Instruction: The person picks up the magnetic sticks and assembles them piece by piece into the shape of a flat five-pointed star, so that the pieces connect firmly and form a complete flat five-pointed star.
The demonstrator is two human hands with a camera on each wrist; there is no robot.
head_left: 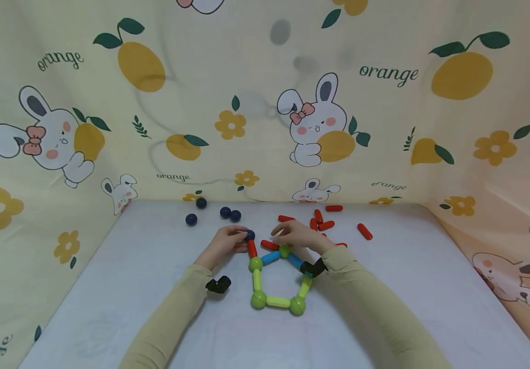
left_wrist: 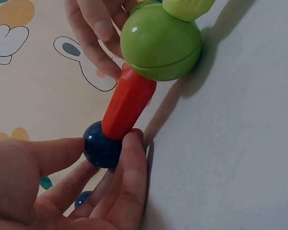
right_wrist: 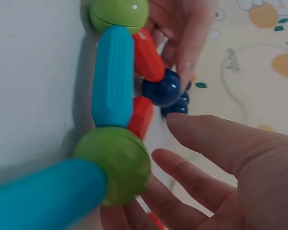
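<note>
My left hand (head_left: 228, 241) is pinching a blue ball (head_left: 250, 235) on a red rod (head_left: 252, 249) at the pentagon (head_left: 277, 302), lower middle; I'm apparently fixing that joint. My right hand (head_left: 299, 236), thumb and fingers apart, is hovering by the top green ball (head_left: 285, 250); contact I can't tell. Next probably calls for bringing the second red rod (head_left: 270, 245) to the blue ball. Spare rods (head_left: 364, 231) are lying right of centre on the table (head_left: 412, 277).

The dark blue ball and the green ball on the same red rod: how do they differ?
The dark blue ball looks smaller than the green ball. The left hand pinches the dark blue ball; no hand grips the green ball. The dark blue ball meets only the red rod, while the green ball also joins a blue rod and a light green rod. Both are glossy.
</note>
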